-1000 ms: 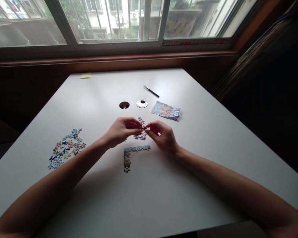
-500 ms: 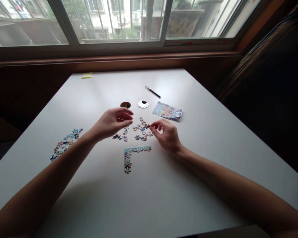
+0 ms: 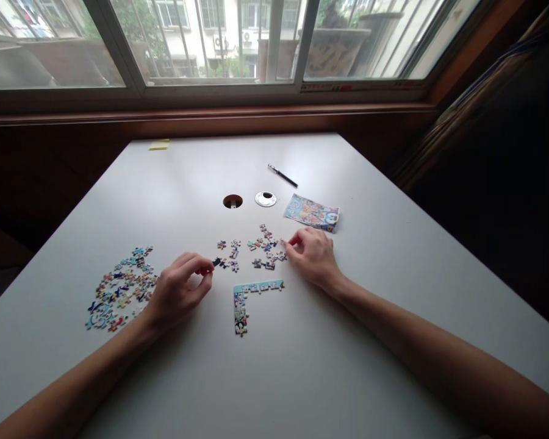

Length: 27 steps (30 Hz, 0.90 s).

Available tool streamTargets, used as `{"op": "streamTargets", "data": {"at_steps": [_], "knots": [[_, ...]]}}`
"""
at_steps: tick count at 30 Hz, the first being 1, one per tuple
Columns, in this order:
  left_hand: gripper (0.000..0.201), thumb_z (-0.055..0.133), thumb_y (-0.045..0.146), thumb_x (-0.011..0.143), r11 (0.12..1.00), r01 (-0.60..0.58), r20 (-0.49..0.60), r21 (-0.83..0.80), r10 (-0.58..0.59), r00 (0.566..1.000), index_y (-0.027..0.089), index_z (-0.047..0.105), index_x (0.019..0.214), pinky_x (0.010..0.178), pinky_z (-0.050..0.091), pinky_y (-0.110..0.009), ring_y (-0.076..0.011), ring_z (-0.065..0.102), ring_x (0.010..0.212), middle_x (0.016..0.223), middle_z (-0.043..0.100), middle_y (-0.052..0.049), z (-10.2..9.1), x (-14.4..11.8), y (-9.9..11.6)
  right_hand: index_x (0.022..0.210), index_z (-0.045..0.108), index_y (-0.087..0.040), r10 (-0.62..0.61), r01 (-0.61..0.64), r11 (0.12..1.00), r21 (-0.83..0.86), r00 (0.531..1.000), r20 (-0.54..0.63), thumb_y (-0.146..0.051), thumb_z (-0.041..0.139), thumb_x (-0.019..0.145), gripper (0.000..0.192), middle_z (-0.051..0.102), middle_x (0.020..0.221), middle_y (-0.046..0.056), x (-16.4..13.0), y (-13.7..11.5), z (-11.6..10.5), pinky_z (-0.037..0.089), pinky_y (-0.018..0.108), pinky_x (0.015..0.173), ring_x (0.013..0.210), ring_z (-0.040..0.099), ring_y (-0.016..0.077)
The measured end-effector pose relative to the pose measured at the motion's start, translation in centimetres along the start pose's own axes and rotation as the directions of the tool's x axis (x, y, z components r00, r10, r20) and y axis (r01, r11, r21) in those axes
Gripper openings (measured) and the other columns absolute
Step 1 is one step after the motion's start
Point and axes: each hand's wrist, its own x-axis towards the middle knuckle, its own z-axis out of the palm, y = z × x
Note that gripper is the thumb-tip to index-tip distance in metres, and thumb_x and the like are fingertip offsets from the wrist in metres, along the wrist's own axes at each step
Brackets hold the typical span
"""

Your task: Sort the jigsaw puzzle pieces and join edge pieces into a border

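My left hand (image 3: pixel 180 285) rests low over the table, thumb and fingers pinched at the left edge of a dark puzzle piece (image 3: pixel 216 262). That piece belongs to a small loose cluster of puzzle pieces (image 3: pixel 234 251). On the other side, my right hand (image 3: pixel 315 255) pinches a small puzzle piece (image 3: pixel 282 242) at the right edge of a second cluster of pieces (image 3: pixel 266 247). Between and below the hands lies a joined L-shaped corner of the puzzle (image 3: pixel 240 305), its blue top strip running right. A large pile of loose pieces (image 3: pixel 121 286) is partly hidden by my left wrist.
A small printed picture sheet (image 3: pixel 312 211) lies beyond my right hand. Farther back are a black pen (image 3: pixel 283 175), a round metal cover (image 3: pixel 266 199) and an open cable hole (image 3: pixel 233 201). A yellow sticky note (image 3: pixel 159 144) is at the white table's (image 3: pixel 348 366) far left corner.
My left hand has come down and left from above the pieces, its fingers closing at the dark piece. My right hand stays pinched near the right cluster. The view has shifted slightly.
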Motion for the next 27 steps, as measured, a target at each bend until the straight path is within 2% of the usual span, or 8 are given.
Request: {"op": "streamTargets", "data": {"at_steps": [4, 8, 13, 27], "knots": [[0.008, 0.053, 0.014, 0.089, 1.0, 0.0, 0.027, -0.014, 0.0, 1.0, 0.018, 0.06, 0.087, 0.074, 0.046, -0.027, -0.0152, 0.057, 0.08, 0.083, 0.061, -0.002, 0.05, 0.41, -0.08, 0.082, 0.064, -0.022, 0.009, -0.008, 1.0, -0.03, 1.0, 0.024, -0.031, 0.059, 0.081, 0.01, 0.065, 0.092, 0.006, -0.05, -0.05, 0.02, 0.035, 0.039, 0.082, 0.095, 0.055, 0.0267], [0.008, 0.054, 0.013, 0.087, 1.0, 0.001, 0.018, -0.006, -0.001, 1.0, 0.018, 0.06, 0.086, 0.074, 0.045, -0.027, -0.015, 0.057, 0.077, 0.081, 0.06, -0.002, 0.14, 0.41, -0.19, 0.087, 0.064, -0.022, 0.005, -0.004, 0.999, -0.033, 0.999, 0.041, -0.03, 0.058, 0.081, 0.012, 0.065, 0.093, 0.007, -0.1, -0.1, -0.05, 0.035, 0.039, 0.082, 0.095, 0.055, 0.0268], [0.009, 0.055, 0.011, 0.083, 1.0, 0.022, -0.024, 0.01, -0.022, 0.999, 0.018, 0.061, 0.083, 0.075, 0.046, -0.029, -0.0163, 0.057, 0.077, 0.079, 0.061, -0.002, 0.14, 0.34, -0.33, 0.087, 0.065, -0.021, -0.009, 0.011, 0.999, -0.048, 0.999, 0.042, -0.03, 0.059, 0.081, 0.013, 0.064, 0.092, 0.008, -0.13, -0.25, -0.18, 0.035, 0.04, 0.083, 0.092, 0.054, 0.0272], [0.012, 0.054, 0.01, 0.08, 1.0, 0.018, 0.006, 0.022, -0.018, 1.0, 0.019, 0.062, 0.079, 0.078, 0.047, -0.031, -0.0175, 0.057, 0.079, 0.08, 0.061, -0.002, 0.04, 0.5, -0.41, 0.083, 0.066, -0.02, -0.011, 0.014, 0.998, -0.063, 0.999, 0.048, -0.029, 0.058, 0.082, 0.012, 0.064, 0.091, 0.008, -0.09, -0.23, -0.13, 0.036, 0.041, 0.085, 0.093, 0.054, 0.0275]]}}
